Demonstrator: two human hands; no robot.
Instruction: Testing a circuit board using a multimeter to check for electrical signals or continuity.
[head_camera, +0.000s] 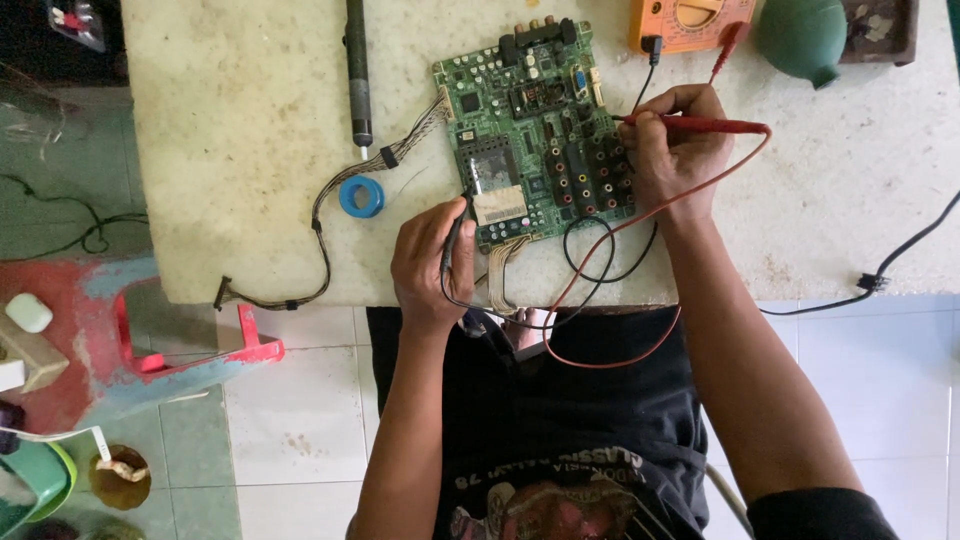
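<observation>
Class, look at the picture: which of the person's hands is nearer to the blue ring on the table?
Left. The left hand sits just right of the blue ring; the right hand is across the circuit board.

Pale rectangular label (499, 204) near the circuit board's (530, 130) near-left corner, orange multimeter's round dial face (697, 14) at the table's (240, 120) far edge

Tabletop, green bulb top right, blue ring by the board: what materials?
Tabletop: looks like stone or concrete, matte off-white, mottled and stained with worn edges. Bulb: probably rubber, smooth dull green with a soft sheen and a tapered neck. Ring: likely a plastic tape roll, glossy blue; too small to be sure.
</observation>
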